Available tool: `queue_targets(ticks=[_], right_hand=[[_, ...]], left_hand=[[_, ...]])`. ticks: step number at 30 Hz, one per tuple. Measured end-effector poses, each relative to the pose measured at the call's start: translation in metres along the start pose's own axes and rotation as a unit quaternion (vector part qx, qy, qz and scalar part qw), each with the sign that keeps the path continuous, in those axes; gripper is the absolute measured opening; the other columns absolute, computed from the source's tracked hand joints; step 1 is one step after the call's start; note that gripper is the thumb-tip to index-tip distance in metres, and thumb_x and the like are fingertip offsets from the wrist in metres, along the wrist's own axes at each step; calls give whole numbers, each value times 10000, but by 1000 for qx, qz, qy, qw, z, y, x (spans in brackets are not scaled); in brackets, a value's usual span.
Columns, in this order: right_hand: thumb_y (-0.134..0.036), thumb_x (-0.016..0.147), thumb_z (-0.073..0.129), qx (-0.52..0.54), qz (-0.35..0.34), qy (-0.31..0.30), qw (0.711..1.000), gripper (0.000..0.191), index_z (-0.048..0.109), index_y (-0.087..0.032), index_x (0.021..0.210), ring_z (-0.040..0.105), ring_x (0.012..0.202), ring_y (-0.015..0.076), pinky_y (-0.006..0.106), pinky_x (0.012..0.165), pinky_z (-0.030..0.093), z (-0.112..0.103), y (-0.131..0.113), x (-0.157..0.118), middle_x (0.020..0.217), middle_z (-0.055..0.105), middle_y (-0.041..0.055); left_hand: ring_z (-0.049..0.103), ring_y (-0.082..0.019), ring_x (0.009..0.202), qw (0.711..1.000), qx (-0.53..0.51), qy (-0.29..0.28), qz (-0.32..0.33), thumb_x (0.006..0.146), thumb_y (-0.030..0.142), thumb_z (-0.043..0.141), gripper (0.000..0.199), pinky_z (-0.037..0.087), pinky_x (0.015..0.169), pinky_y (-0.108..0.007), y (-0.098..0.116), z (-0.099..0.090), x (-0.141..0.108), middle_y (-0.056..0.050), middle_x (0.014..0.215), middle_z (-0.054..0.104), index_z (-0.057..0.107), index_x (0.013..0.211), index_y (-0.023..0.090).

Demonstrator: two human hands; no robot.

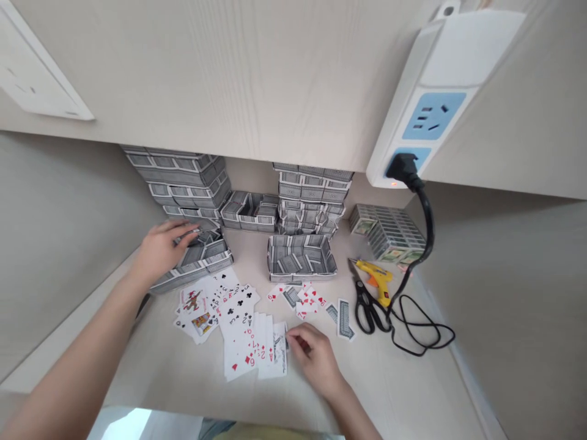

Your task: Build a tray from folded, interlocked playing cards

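Observation:
My left hand (161, 249) reaches over the left box made of folded playing cards (208, 256), thumb and fingertips close together among the loose folded pieces in it. What they pinch, if anything, I cannot make out. My right hand (317, 357) rests at the right edge of the spread playing cards (241, 360), beside a joker card (279, 357). Its fingers are curled and the thumb and forefinger are pressed together; a small dark bit shows at the tips, too small to name. Another card box (302, 275) with folded pieces inside stands ahead.
Stacked card boxes (183, 177) rise at the back left, with another stack (314, 189) at the back middle. Scissors (367, 308), a yellow glue gun (378, 281) and its black cord (426, 348) lie at right. A power strip (435, 116) hangs above; packaged decks (394, 232) sit behind.

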State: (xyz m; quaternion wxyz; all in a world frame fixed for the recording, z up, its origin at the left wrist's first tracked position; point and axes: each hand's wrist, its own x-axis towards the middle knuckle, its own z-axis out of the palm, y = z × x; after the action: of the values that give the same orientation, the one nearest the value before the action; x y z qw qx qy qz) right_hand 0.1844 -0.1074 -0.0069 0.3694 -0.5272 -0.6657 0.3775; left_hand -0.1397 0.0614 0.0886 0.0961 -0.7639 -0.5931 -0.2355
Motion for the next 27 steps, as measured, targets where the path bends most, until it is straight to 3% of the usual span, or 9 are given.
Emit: queue_targets(ticks=[3, 7, 10, 12, 15, 18, 21, 24, 27], right_hand=[[-202, 813, 469, 0, -1, 2, 1000, 146, 607, -190, 769, 539, 644, 127, 220, 586, 411, 0, 0, 0, 733, 596, 25], [-211, 820, 461, 5, -1, 5, 1000, 151, 607, -193, 784, 541, 648, 129, 221, 576, 414, 1, 3, -2, 743, 595, 26], [-241, 831, 447, -2, 2, 5, 1000, 161, 601, -192, 829, 541, 646, 131, 233, 583, 429, 0, 3, -4, 789, 590, 37], [-295, 805, 500, -21, -8, -14, 1000, 198, 583, -192, 952, 555, 717, 146, 253, 627, 451, -1, -1, -5, 927, 573, 64], [-434, 606, 698, -85, -48, -71, 993, 693, 452, -208, 1214, 474, 1045, 240, 339, 861, 418, -1, -14, -4, 1202, 441, 106], [-475, 464, 769, -161, -65, -126, 977, 979, 352, -209, 1309, 351, 1168, 299, 408, 971, 319, 2, -25, 0, 1283, 377, 112], [-431, 538, 749, -196, -54, -148, 968, 867, 381, -207, 1291, 387, 1135, 289, 404, 966, 316, 2, -28, 7, 1238, 430, 106], [-404, 589, 724, -204, -47, -152, 966, 743, 434, -203, 1242, 451, 1074, 262, 359, 922, 359, -5, -24, 16, 1194, 448, 101], [-413, 575, 726, -219, -52, -161, 961, 715, 464, -198, 1204, 489, 1020, 250, 341, 883, 382, -14, -19, 28, 1160, 446, 95]], left_hand=[[457, -180, 1112, 1000, 5, 21, 9, 845, 400, 404, 340, 335, 964, -350, -5, 6, -12, -30, 1157, 570, 610, 1034, 206], [355, -236, 1202, 999, -23, 30, 19, 815, 412, 452, 350, 244, 1016, -417, 31, -5, -18, -33, 1241, 500, 585, 1081, 227], [440, -221, 1124, 984, -119, -115, 64, 819, 399, 438, 351, 315, 977, -390, 72, -18, -29, -31, 1175, 540, 557, 1120, 263], [465, -210, 1107, 944, -194, -245, 105, 813, 382, 447, 376, 352, 954, -363, 96, -20, -44, -26, 1172, 543, 515, 1171, 292], [256, -297, 1275, 877, -218, -400, 154, 622, 382, 665, 754, 263, 1011, -463, 117, -8, -72, -23, 1393, 318, 334, 1300, 363], [57, -376, 1315, 855, -180, -465, 145, 478, 338, 752, 1006, 121, 1006, -595, 122, 12, -92, -45, 1468, 110, 229, 1337, 381], [44, -325, 1329, 865, -183, -448, 134, 501, 269, 740, 977, 106, 1048, -525, 121, 27, -100, -72, 1466, 115, 250, 1346, 308], [156, -232, 1326, 884, -215, -401, 111, 632, 218, 642, 805, 210, 1061, -391, 118, 34, -102, -69, 1449, 192, 267, 1344, 251], [246, -197, 1298, 905, -216, -353, 95, 724, 206, 550, 599, 256, 1048, -355, 117, 39, -104, -45, 1423, 267, 365, 1293, 249]])
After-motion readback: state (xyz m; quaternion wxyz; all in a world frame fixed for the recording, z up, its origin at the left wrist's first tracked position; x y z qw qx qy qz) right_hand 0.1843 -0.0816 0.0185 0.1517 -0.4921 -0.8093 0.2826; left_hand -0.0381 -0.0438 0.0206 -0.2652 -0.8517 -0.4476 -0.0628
